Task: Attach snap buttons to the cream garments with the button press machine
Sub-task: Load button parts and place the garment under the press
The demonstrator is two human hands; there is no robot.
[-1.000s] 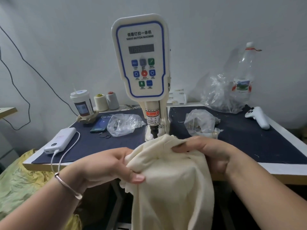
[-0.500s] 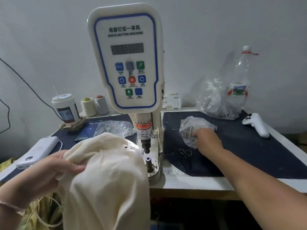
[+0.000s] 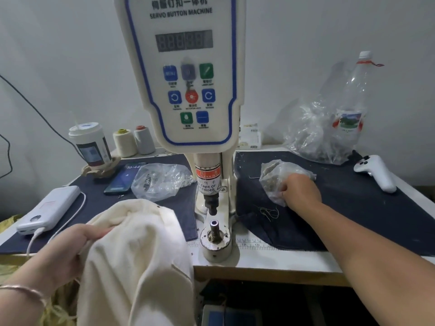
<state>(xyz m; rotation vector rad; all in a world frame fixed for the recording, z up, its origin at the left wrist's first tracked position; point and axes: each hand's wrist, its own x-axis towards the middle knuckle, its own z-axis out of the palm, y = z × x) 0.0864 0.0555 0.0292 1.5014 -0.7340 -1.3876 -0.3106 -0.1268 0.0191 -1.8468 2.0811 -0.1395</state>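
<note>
Head view: nearest, the left hand [image 3: 68, 250] grips the cream garment [image 3: 138, 252] bunched at the table edge, just left of the button press machine [image 3: 211, 208], probably keeping it ready. The cloth looks soft and folded. Farther, the right hand [image 3: 300, 192] digs in a plastic bag [image 3: 275, 175], fingers hidden, probably for snaps.

Bare forearms, no sleeves; a thin metal bangle [image 3: 26, 291] circles the left wrist.
</note>
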